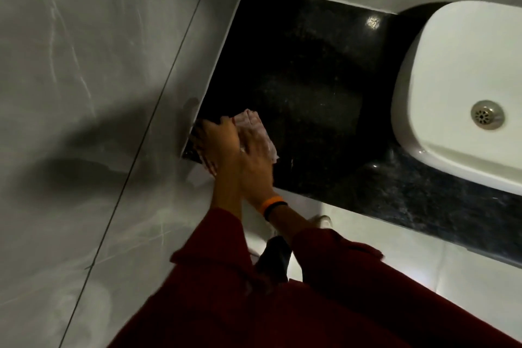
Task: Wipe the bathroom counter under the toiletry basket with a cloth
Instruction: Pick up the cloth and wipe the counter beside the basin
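Observation:
A crumpled pink cloth (252,122) lies on the black speckled counter (305,70), at its near-left corner beside the wall. My right hand (255,154), with orange and black bands on its wrist, presses flat on the cloth. My left hand (216,144) lies close against it on the wall side with fingers spread. A bit of cloth shows past its fingertips. Most of the cloth is hidden under both hands. No toiletry basket is in view.
A white rectangular basin (457,87) with a metal drain (487,115) sits on the counter's right side. Grey marbled tile walls (84,79) close off the left and back. Pale floor (367,248) and my red sleeves (310,305) lie below the counter's front edge.

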